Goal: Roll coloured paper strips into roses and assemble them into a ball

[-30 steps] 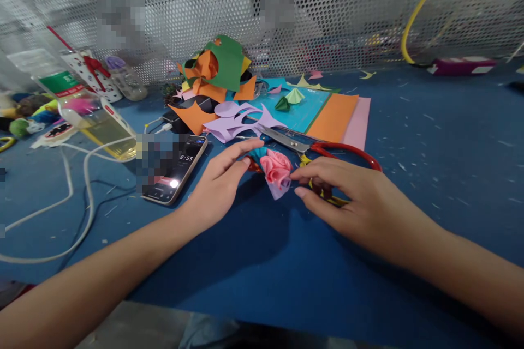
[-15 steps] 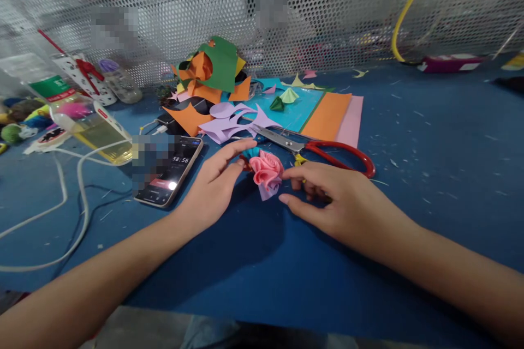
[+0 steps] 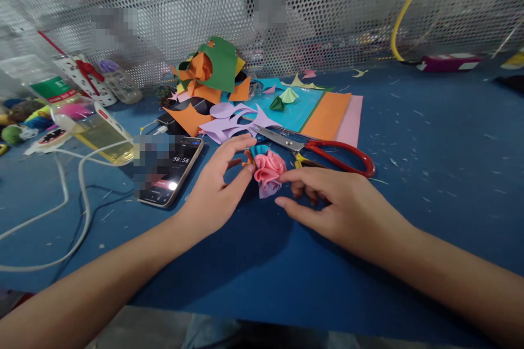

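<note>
A small paper flower cluster [image 3: 270, 166] is between my hands, with pink curled petals, a teal pleated part, a lilac part below and an orange bit at its left. My left hand [image 3: 215, 185] has its thumb against the cluster's left side and its forefinger at the top, gripping that edge. From the right, my right hand [image 3: 331, 196] touches the pink petals with its forefinger, its thumb apart below and its other fingers loosely curled. Just behind lie large scissors [image 3: 339, 158] with red handles. Whether the cluster rests on the table is hard to tell.
Lilac paper scraps [image 3: 239, 122], a heap of green and orange offcuts [image 3: 221, 62] and coloured sheets [image 3: 327, 114] lie behind. A phone [image 3: 180, 174] showing a timer, white cables [image 3: 84, 191] and a tilted bottle [image 3: 106, 139] are at left. A perforated metal screen [image 3: 327, 5] stands at the back.
The flower cluster has turned and shifted slightly right, showing more of its orange part. My left thumb has moved right and lower along it, while my right hand has shifted slightly left.
</note>
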`<state>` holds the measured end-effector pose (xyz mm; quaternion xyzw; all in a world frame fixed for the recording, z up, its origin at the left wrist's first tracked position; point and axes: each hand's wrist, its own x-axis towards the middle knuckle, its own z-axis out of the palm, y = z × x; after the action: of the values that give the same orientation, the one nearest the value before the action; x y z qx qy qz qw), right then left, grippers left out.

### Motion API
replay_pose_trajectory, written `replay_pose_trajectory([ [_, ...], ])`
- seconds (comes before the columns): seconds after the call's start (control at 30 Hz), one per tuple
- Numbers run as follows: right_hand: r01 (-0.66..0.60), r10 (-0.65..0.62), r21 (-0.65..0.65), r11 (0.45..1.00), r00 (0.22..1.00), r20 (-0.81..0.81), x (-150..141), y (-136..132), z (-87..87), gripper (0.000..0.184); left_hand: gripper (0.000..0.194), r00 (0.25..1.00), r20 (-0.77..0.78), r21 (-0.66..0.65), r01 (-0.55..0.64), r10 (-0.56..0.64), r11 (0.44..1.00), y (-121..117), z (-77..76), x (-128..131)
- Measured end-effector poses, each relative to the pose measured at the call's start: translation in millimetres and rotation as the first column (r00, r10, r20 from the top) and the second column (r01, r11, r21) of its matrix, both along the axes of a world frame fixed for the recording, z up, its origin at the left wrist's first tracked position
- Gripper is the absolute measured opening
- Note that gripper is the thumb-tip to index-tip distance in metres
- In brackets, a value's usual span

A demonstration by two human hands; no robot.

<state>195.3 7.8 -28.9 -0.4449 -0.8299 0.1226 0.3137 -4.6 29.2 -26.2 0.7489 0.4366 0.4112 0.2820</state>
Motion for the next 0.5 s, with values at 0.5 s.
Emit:
replay_pose_trajectory([
  [0.5,0.003,-0.003,0.006,1.0,1.0,0.012,1.0,-0.8,0.8,0.018,0.019,0.976,-0.216,0.286,0.028,0.036,0.958,-4.8,10.3,1.1],
])
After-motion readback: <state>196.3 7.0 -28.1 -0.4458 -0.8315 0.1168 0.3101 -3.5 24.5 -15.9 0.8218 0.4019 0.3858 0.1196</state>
